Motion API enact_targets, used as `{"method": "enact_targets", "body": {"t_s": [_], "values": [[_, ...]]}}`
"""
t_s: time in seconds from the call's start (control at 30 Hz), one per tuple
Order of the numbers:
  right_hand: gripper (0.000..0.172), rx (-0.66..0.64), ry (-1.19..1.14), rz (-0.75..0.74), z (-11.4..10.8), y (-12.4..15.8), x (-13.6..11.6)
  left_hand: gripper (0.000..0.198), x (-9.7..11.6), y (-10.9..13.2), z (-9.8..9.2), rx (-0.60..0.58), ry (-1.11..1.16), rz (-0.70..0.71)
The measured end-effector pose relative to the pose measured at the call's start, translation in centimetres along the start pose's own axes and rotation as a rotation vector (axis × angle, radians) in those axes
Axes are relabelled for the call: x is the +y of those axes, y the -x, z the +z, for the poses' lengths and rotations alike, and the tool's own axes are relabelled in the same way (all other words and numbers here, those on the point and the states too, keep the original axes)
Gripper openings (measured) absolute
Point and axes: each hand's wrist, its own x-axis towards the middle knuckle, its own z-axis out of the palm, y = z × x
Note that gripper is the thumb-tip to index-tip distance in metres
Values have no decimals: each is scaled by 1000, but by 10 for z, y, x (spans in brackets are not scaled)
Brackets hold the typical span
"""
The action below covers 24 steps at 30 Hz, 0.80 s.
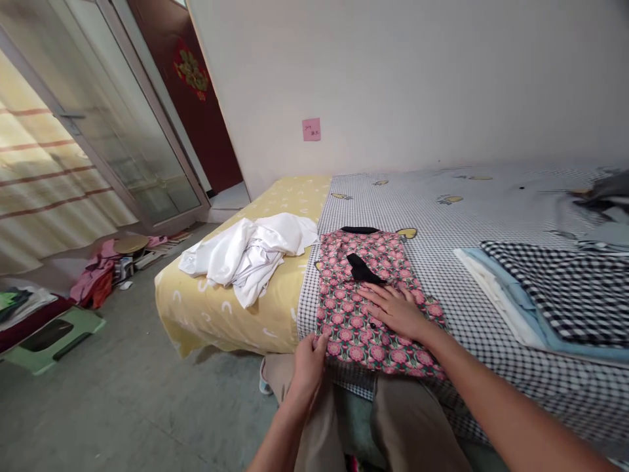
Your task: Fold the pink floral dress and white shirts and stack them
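A pink flowered garment (354, 314) with a black collar and black bow lies spread flat on the checked bed sheet (442, 216) in front of me. My right hand (396, 306) rests flat on its middle, fingers stretched out. My left hand (309, 359) pinches the garment's lower left corner at the edge of the bed. My legs in tan trousers show below.
A crumpled white cloth (250, 252) lies on the yellow sheet (230, 314) to the left. A stack of folded clothes, checked black and white on top (555, 288), sits at the right. On the floor at left are a green stool (54, 337) and a heap of clothes (98, 275).
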Motion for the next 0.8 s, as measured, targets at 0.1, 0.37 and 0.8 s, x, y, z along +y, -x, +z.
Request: {"method": "enact_targets", "body": {"t_s": [0.1, 0.37, 0.8], "values": [[56, -3, -134, 11, -4, 0, -4, 65, 0, -7, 1, 49, -52, -7], [69, 241, -689, 86, -43, 12, 4, 74, 18, 4, -7, 32, -91, 1], [60, 665, -1412, 848, 32, 178, -9, 76, 6, 7, -13, 12, -69, -18]]}}
